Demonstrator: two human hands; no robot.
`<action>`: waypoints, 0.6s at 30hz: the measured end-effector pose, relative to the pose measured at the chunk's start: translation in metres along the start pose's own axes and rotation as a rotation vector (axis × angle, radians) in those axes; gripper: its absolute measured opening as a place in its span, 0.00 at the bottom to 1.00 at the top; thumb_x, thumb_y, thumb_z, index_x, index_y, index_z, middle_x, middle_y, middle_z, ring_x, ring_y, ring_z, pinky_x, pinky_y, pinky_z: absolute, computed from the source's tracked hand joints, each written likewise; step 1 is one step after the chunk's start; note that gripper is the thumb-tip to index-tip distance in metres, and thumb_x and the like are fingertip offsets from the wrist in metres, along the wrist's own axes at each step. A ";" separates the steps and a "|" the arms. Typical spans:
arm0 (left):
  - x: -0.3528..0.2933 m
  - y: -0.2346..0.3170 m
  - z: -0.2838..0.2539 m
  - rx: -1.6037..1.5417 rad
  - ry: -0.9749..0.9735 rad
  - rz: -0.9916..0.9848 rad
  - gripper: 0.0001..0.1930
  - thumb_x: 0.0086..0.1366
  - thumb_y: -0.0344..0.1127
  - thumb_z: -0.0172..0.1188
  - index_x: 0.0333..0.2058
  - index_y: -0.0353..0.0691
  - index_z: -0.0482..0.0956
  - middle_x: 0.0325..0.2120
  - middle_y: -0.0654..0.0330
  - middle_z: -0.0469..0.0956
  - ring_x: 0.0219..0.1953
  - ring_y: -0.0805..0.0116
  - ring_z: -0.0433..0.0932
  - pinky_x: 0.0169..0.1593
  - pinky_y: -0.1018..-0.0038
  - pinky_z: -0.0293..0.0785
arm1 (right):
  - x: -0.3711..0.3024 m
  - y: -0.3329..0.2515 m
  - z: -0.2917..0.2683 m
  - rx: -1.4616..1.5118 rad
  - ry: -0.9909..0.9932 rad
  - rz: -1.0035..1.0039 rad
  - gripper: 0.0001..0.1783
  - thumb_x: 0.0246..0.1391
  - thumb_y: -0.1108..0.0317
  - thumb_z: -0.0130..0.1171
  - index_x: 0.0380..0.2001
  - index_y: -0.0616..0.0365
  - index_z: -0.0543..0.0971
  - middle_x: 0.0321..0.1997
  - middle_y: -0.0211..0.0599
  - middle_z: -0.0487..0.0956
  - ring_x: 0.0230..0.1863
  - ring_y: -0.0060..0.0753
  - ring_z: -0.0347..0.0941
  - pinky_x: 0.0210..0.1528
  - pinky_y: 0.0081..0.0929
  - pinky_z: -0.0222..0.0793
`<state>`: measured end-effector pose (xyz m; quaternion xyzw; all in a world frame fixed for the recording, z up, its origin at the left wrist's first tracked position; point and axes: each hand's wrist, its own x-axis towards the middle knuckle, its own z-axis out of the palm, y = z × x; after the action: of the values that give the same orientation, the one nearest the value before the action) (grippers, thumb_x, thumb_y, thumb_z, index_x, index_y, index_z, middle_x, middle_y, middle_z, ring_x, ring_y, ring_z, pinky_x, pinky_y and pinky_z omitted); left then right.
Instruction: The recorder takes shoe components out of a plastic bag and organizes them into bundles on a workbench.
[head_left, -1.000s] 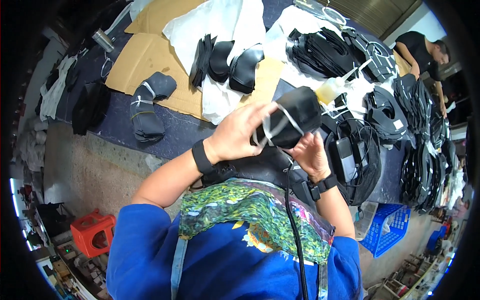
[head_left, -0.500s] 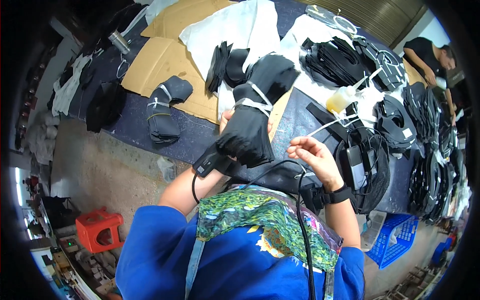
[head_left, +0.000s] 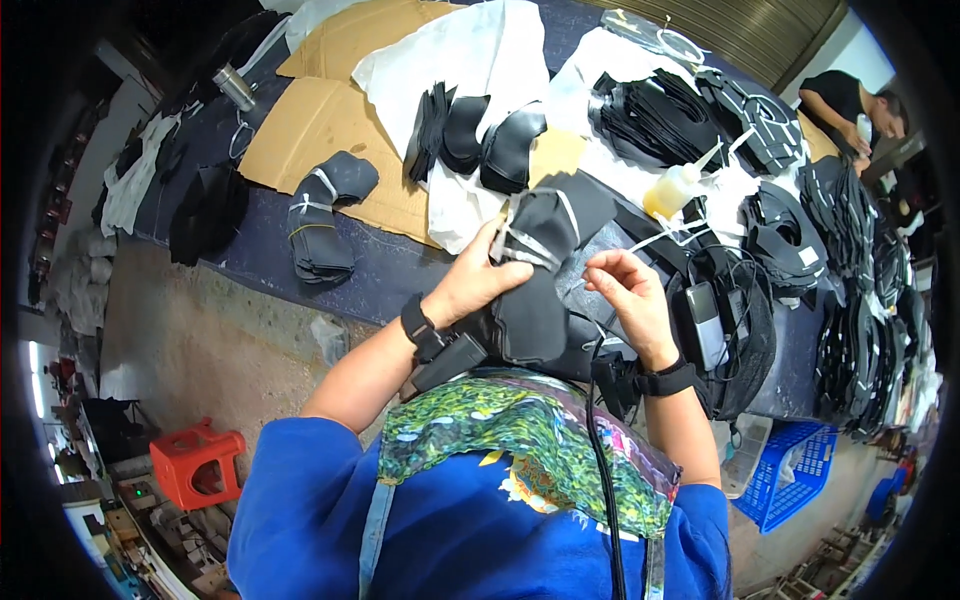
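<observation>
One left hand (head_left: 474, 286) holds one bundle (head_left: 538, 290) — two bands (head_left: 530, 244).

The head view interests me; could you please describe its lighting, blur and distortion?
Head view: the table bows at its near edge, and darkness rings the picture; head view: the white sheet is brightly lit, the black pile at left dim with little detail; head view: the tied bundle looks slightly smeared beside the left hand.

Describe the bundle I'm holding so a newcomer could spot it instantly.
Find the dark blue table, then the left hand at its near side. That hand holds a black bundle tied with white strips. Unlike the curved, tied bundle by the cardboard, it's in a hand.
</observation>
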<state>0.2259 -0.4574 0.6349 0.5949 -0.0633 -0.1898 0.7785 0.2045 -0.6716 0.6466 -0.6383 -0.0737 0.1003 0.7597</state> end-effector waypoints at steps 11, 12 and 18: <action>-0.009 0.010 0.017 0.943 0.062 0.188 0.34 0.37 0.41 0.60 0.45 0.35 0.61 0.31 0.46 0.72 0.34 0.50 0.73 0.38 0.65 0.69 | 0.016 -0.011 0.033 -0.769 0.048 -0.461 0.06 0.39 0.74 0.58 0.25 0.58 0.74 0.21 0.35 0.70 0.24 0.34 0.69 0.25 0.25 0.65; -0.009 0.009 0.017 0.986 0.048 0.194 0.34 0.37 0.42 0.60 0.46 0.36 0.60 0.31 0.46 0.72 0.34 0.49 0.73 0.37 0.64 0.69 | 0.016 -0.008 0.032 -0.880 0.051 -0.489 0.07 0.37 0.74 0.58 0.25 0.58 0.74 0.20 0.36 0.69 0.23 0.37 0.69 0.25 0.27 0.64; -0.011 -0.008 0.022 1.162 -0.035 0.208 0.37 0.38 0.43 0.60 0.48 0.34 0.58 0.33 0.44 0.71 0.34 0.47 0.72 0.36 0.61 0.69 | 0.017 0.006 0.024 -0.986 -0.012 -0.371 0.08 0.37 0.76 0.58 0.26 0.58 0.74 0.22 0.35 0.70 0.25 0.36 0.69 0.28 0.25 0.65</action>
<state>0.2072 -0.4750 0.6352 0.9113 -0.2276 -0.0563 0.3384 0.2144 -0.6436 0.6451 -0.8956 -0.2280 -0.0789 0.3738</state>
